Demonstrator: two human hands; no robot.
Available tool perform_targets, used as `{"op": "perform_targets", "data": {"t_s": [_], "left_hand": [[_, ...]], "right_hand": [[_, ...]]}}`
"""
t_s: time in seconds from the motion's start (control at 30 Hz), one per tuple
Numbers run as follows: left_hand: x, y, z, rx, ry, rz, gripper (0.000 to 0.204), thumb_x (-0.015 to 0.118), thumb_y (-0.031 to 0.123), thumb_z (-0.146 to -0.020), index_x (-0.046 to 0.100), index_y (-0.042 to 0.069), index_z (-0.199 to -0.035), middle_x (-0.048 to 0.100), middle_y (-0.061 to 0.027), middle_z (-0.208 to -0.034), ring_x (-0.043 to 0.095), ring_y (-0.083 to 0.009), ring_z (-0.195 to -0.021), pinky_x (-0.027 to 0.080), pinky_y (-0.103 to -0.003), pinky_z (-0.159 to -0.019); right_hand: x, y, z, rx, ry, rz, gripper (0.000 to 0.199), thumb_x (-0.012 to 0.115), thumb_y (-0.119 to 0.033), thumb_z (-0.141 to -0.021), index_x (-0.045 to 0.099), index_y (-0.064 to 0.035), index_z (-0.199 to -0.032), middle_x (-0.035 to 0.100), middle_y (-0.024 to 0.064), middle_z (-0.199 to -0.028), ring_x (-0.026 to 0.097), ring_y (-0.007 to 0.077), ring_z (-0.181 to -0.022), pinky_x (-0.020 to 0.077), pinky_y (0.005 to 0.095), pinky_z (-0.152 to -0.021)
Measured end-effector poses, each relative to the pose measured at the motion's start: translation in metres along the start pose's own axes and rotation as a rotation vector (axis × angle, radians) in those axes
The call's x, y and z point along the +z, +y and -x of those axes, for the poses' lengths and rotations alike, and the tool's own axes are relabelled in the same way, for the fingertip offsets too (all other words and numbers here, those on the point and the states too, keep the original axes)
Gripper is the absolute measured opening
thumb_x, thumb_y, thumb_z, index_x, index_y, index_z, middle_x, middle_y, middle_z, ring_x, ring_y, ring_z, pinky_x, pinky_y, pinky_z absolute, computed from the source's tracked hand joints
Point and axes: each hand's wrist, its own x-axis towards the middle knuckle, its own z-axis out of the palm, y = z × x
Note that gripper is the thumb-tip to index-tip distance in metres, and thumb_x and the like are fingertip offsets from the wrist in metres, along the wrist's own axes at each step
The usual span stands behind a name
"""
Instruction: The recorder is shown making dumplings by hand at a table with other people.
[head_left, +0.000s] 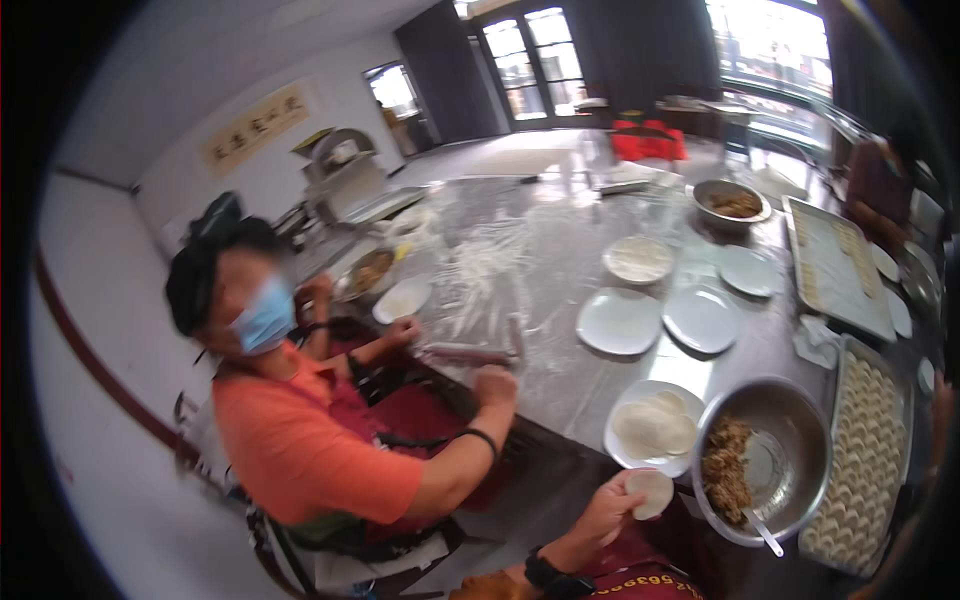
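My left hand (603,508), a dark watch on its wrist, pinches a round white dough wrapper (651,494) by its edge. My right hand is out of view. Just beyond the held wrapper is a white plate (694,405) with a pile of wrappers (652,428). To its right stands a large metal bowl (790,440), brown filling (727,468) heaped along its left side. A white-handled spoon (766,536) leans over the near rim. Farther right, several rows of folded dumplings (862,455) fill a metal tray.
At left, a masked co-worker in orange (315,450) sits by a rolling pin (468,353) on the floured table (560,370). White plates (620,322), a second filling bowl (730,205) and another tray (835,270) stand farther off. Another person (885,185) is at far right.
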Motion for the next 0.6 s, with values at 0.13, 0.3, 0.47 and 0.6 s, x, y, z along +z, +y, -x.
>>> {"op": "perform_targets", "data": {"t_s": [0.13, 0.3, 0.47, 0.6], "left_hand": [[-0.016, 0.014, 0.005, 0.105, 0.068, 0.05, 0.031, 0.052, -0.007, -0.08, 0.048, -0.002, -0.11, 0.056, -0.0195, -0.106, 0.057, -0.035, -0.099, 0.047, -0.05, -0.089], [0.019, 0.051, 0.008, 0.0, 0.2, -0.066, 0.014, 0.055, 0.003, -0.086, 0.053, 0.0, -0.099, 0.06, -0.0092, -0.089, 0.059, -0.0161, -0.072, 0.05, -0.026, -0.063], [-0.004, 0.054, -0.01, -0.03, 0.065, 0.019, 0.031, 0.048, 0.003, -0.087, 0.042, 0.005, -0.117, 0.055, -0.0197, -0.108, 0.063, -0.0307, -0.087, 0.058, -0.038, -0.061], [-0.013, 0.063, -0.018, -0.022, 0.024, 0.057, 0.031, 0.047, 0.004, -0.088, 0.043, 0.004, -0.118, 0.054, -0.0205, -0.11, 0.062, -0.0305, -0.09, 0.057, -0.038, -0.061]], "right_hand": [[-0.041, 0.044, -0.055, -0.077, 0.475, 0.129, 0.053, 0.06, -0.008, -0.077, 0.041, -0.003, -0.127, 0.057, 0.0142, -0.1, 0.055, 0.0195, -0.081, 0.044, 0.0271, -0.067], [-0.034, 0.039, -0.064, 0.022, 0.756, -0.189, 0.059, 0.061, -0.004, -0.075, 0.039, 0.0019, -0.129, 0.049, 0.0163, -0.12, 0.053, 0.0213, -0.102, 0.0407, 0.0262, -0.088], [0.0, 0.006, -0.044, -0.092, 0.694, -0.242, 0.012, 0.051, -0.002, -0.079, 0.054, -0.0006, -0.09, 0.05, 0.0015, -0.076, 0.046, 0.01, -0.072, 0.0362, 0.0229, -0.065], [0.069, 0.013, -0.036, -0.075, 0.592, -0.2, 0.002, 0.047, -0.001, -0.079, 0.048, -0.002, -0.078, 0.044, -0.0009, -0.07, 0.04, 0.01, -0.066, 0.0337, 0.0243, -0.062]]}}
